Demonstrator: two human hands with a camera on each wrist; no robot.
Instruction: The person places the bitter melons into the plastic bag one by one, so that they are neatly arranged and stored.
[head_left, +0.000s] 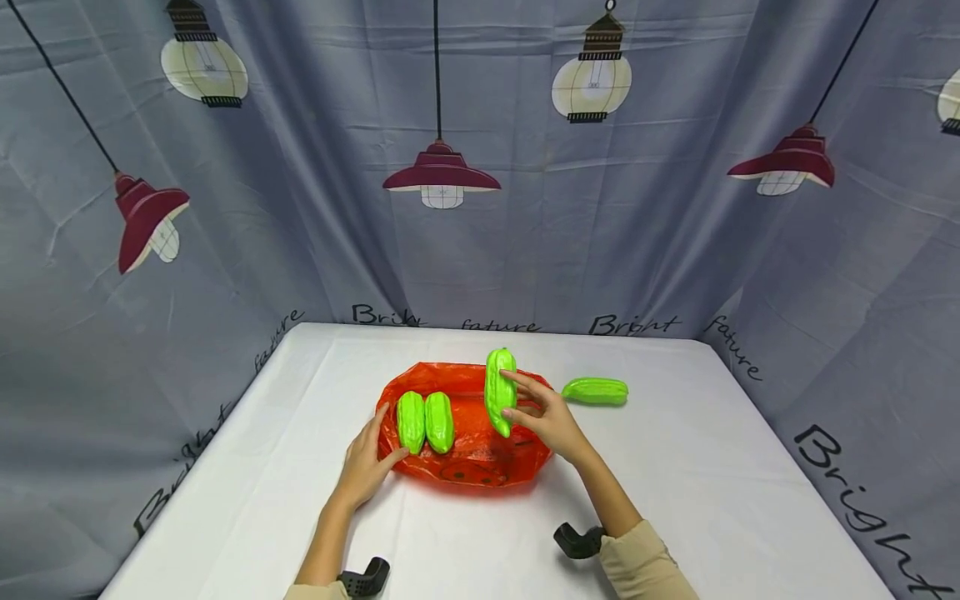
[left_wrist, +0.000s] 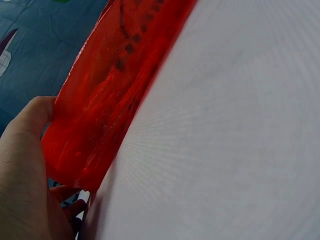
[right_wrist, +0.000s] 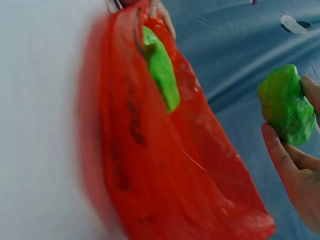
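Observation:
My right hand [head_left: 551,421] holds a bright green, ridged bitter melon [head_left: 500,392] nearly upright between thumb and fingers, above the right part of a red plastic bag [head_left: 480,429]. In the right wrist view the bitter melon [right_wrist: 285,102] shows end-on beside the bag's raised rim. Two more bitter melons, a left one [head_left: 411,422] and a right one [head_left: 439,422], lie side by side in the open bag. My left hand [head_left: 367,462] grips the bag's left edge; the left wrist view shows its thumb [left_wrist: 40,112] on the rim and the fingers partly hidden behind the red plastic.
Another green bitter melon [head_left: 596,391] lies on the white table [head_left: 720,483], right of the bag. A grey-blue curtain [head_left: 510,250] with printed lamps and lettering hangs behind and beside the table. Each wrist wears a black camera mount [head_left: 579,541].

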